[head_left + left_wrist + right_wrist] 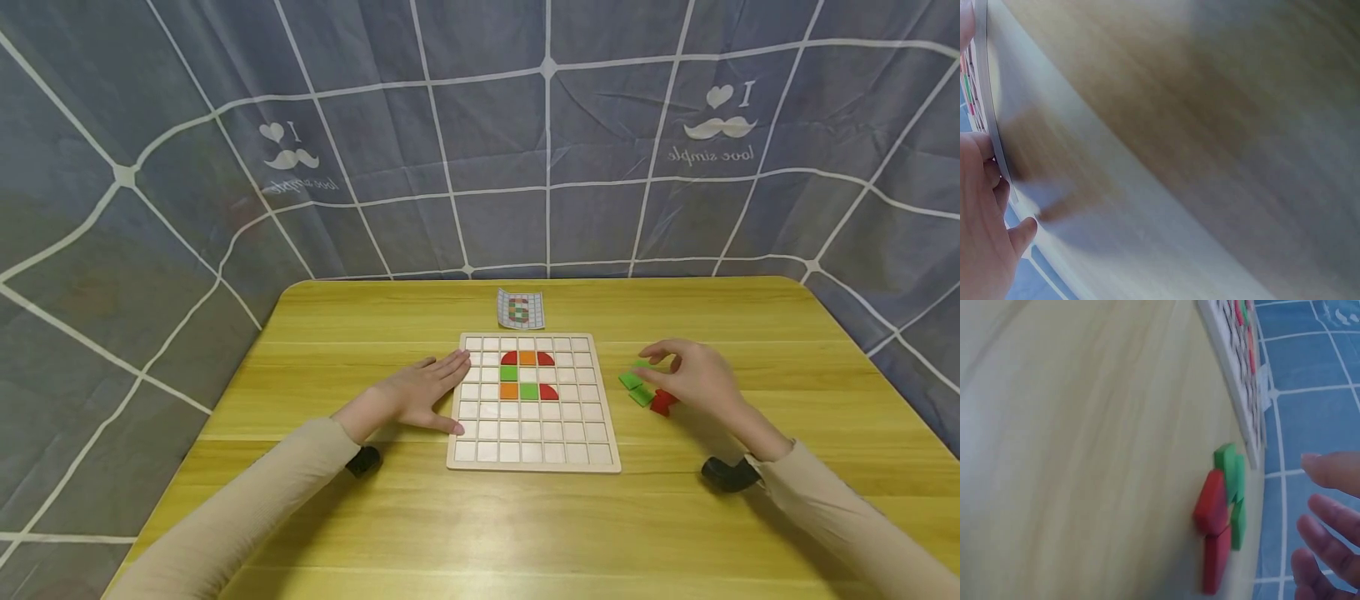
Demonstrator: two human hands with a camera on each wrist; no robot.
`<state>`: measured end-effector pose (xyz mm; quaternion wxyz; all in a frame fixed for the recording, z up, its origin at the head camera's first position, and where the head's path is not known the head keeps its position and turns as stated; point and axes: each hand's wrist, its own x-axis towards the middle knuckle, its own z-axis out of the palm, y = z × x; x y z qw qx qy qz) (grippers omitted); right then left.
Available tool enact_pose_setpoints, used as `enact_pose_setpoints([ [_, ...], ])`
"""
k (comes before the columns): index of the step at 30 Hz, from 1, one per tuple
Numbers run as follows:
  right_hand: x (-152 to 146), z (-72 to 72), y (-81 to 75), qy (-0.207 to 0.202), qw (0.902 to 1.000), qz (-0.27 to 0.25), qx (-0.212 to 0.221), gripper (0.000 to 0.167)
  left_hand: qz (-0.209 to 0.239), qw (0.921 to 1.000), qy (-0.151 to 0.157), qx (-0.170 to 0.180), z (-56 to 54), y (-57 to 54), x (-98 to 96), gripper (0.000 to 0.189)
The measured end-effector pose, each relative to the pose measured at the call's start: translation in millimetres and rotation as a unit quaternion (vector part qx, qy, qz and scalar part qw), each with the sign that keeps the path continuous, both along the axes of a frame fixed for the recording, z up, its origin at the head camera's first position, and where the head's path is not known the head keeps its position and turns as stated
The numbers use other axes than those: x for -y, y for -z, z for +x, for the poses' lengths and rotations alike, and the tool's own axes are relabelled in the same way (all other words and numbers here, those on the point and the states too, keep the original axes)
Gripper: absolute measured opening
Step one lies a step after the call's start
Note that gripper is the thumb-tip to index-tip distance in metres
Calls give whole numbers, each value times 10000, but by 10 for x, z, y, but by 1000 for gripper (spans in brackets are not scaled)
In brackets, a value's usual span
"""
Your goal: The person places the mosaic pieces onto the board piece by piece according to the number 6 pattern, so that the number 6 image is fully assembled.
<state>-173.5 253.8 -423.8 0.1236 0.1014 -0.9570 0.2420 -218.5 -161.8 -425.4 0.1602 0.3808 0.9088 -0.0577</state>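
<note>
A square wooden grid board (pixel 534 467) lies on the table. Red, orange and green pieces fill several of its cells, among them a green square tile (pixel 509 373) and an orange square tile (pixel 527 357). My left hand (pixel 427 393) rests at the board's left edge with fingers spread, fingertips on the rim. To the right of the board sits a small group of loose green tiles (pixel 630 381) and red pieces (pixel 663 403). My right hand (pixel 697 377) hovers above this group, fingers loosely bent. In the right wrist view, nothing shows between its thumb and fingers (pixel 1329 537).
Behind the board lies a small paper card (pixel 521 310) printed with a coloured grid pattern. A grey-blue curtain (pixel 495 142) with white lines hangs around the far side of the yellow wooden table (pixel 360 533). Dark wrist-camera mounts (pixel 729 475) sit below the wrists.
</note>
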Motion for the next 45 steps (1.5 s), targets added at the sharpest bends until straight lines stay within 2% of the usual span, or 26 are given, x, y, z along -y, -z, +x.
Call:
enact_pose_setpoints([
  [12,-176,-29,79,250,9985,-18,484,41,-33,10000,12,39,0,-10,-10,105],
  [33,-187,-67,162,459,9943,73,960,46,-80,9999,-40,58,27,-44,-12,105],
  [45,-187,-113,143,353,9922,32,1197,48,-8,10000,-12,50,12,-18,-6,105],
])
